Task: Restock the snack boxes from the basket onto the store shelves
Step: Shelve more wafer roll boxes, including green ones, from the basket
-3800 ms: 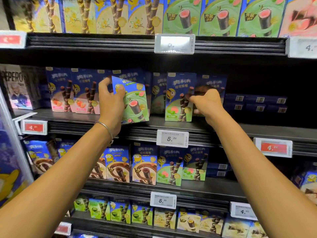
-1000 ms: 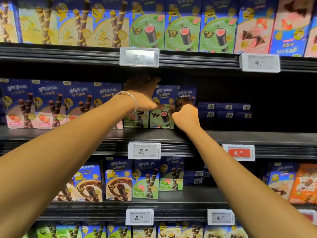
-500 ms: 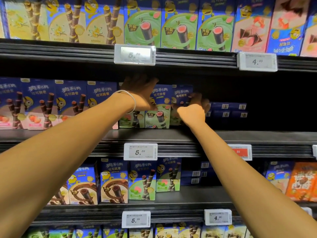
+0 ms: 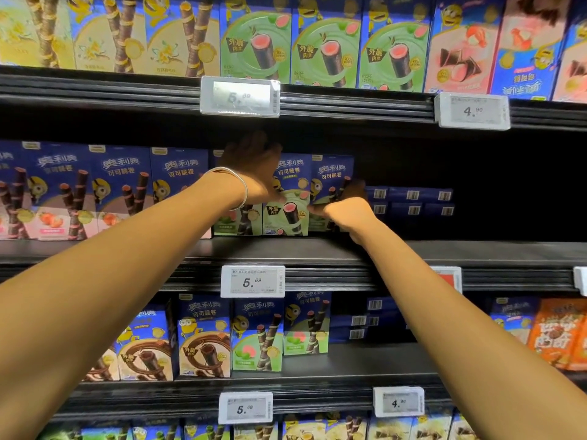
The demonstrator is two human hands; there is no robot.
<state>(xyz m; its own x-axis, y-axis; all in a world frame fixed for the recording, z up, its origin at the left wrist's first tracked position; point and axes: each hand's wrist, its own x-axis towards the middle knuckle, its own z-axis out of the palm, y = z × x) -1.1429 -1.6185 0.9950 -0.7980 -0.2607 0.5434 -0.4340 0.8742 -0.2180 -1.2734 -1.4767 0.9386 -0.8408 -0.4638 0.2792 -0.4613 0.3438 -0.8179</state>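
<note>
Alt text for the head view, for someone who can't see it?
At a store shelf of blue wafer-roll boxes, the left hand, bracelet on its wrist, touches a green-fronted box while the right hand grips the end box beside it.

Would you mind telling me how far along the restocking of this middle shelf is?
Done: the green box stands upright in the row on the middle shelf. In hand: the left hand rests on its upper part while the right hand grips the neighbouring blue box. Left: the dark gap to the right holds only flat-stacked boxes; the basket is out of view.
</note>
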